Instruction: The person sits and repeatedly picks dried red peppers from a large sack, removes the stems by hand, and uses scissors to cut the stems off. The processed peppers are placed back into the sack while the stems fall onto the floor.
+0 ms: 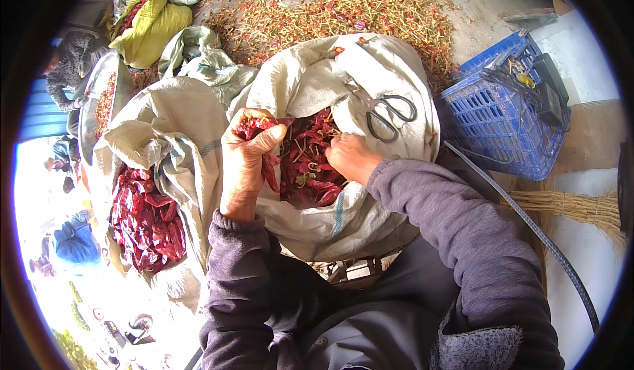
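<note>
Dried red chilli peppers (257,127) are bunched in my left hand (243,144), and one long pepper hangs below the fingers. My right hand (352,156) has its fingers curled down at the chillies in the open woven sack (297,226); whether they pinch one is hidden. Inside that sack lie whole dried chillies (317,184), several with pale stems. Scissors with black loop handles (384,133) rest on the sack's folded rim, right of my right hand. On the left, a second woven sack (198,117) holds dark red dried pods (146,221).
Cut stems and red bits (337,11) cover the floor beyond the sacks. A blue plastic crate (488,117) stands right, above a straw broom (564,206) and a braided hose (530,221). A yellow sack (153,28) and another person (74,68) are at upper left.
</note>
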`<state>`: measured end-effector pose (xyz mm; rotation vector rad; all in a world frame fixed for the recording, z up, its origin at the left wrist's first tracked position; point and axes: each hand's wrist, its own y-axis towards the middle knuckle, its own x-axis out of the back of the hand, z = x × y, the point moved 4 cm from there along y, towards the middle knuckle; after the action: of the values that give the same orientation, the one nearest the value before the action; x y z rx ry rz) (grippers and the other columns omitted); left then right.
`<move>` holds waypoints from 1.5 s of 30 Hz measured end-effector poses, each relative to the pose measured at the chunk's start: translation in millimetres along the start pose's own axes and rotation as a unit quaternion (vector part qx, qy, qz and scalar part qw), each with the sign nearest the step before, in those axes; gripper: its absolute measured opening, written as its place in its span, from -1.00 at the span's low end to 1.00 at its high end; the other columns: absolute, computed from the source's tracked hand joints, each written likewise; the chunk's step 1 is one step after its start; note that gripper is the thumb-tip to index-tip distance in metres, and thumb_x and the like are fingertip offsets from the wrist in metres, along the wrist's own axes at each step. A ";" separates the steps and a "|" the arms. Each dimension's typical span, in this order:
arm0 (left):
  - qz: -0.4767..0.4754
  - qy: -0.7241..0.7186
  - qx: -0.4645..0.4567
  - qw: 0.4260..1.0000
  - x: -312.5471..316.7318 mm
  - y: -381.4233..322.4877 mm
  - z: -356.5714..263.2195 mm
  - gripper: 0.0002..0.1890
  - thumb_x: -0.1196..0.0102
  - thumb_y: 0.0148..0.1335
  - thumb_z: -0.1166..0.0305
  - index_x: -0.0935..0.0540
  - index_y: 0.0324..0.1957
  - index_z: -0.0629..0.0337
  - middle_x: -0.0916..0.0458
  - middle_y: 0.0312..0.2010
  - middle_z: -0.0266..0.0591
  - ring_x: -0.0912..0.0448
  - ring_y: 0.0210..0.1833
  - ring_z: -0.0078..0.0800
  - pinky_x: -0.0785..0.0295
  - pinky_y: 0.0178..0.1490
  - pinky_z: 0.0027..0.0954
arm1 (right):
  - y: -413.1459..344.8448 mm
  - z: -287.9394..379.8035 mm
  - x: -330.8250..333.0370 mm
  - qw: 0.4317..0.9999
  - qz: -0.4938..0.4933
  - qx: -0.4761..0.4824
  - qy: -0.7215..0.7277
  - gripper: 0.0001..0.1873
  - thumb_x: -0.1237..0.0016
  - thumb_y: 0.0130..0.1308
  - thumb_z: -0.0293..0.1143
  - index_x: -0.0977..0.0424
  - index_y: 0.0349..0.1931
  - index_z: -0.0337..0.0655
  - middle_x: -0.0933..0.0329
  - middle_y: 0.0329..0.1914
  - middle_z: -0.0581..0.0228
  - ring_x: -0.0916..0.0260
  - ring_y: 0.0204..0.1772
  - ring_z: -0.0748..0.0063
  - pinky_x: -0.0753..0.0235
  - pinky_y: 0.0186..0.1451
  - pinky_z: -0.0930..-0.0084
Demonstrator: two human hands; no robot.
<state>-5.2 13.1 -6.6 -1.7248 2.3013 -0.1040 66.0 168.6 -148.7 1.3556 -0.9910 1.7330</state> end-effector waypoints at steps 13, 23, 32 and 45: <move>-0.057 0.099 -0.015 0.993 7.6 10.8 -5.8 -0.89 -0.20 0.30 0.51 -0.65 -0.15 0.16 -0.70 -0.44 -0.22 -0.34 -0.65 -0.77 -0.19 -0.57 -0.66 | -13.5 -21.5 -10.4 0.946 0.315 -0.030 -0.068 -0.79 -0.15 0.25 -0.34 -0.75 -0.15 -0.10 -0.75 -0.12 0.23 -0.70 0.00 0.18 -0.64 -0.11 0.23; -0.059 0.191 0.021 0.980 8.3 14.3 -2.6 -0.75 -0.37 0.23 0.28 -0.59 -0.45 0.17 -0.41 -0.67 -0.49 -0.30 -0.62 -0.75 -0.16 -0.54 -0.59 | -2.9 -38.6 54.2 0.905 0.042 -0.150 0.397 -0.69 -0.20 0.33 -0.27 -0.64 0.04 -0.12 -0.69 -0.21 0.02 -0.67 -0.15 0.19 -0.58 -0.08 0.20; 0.011 0.292 0.031 0.956 3.8 10.4 11.0 -0.67 -0.26 0.21 0.46 -0.73 0.04 0.21 -0.66 -0.26 -0.28 -0.52 -0.32 -0.64 -0.50 -0.24 -0.52 | 1.1 -22.6 80.1 0.751 0.025 -0.183 0.634 -0.58 -0.23 0.24 -0.53 -0.48 0.06 -0.56 -0.70 -0.34 -0.02 -0.67 -0.47 0.39 -0.67 -0.35 0.48; 0.103 0.188 0.059 0.975 -7.1 8.0 15.2 -0.66 -0.15 0.31 0.52 -0.65 0.13 0.31 -0.73 -0.13 -0.22 -0.63 -0.07 -0.53 -0.51 0.11 -0.47 | 4.0 -20.9 101.5 0.666 -0.132 -0.117 0.725 -0.58 -0.33 0.17 -0.47 -0.49 -0.03 -0.49 -0.69 -0.24 0.06 -0.67 -0.25 0.38 -0.64 -0.16 0.48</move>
<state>-7.0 23.7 -21.7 -1.5006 2.6622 -0.5592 33.6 193.0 -53.2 -0.2885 -0.0154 1.6608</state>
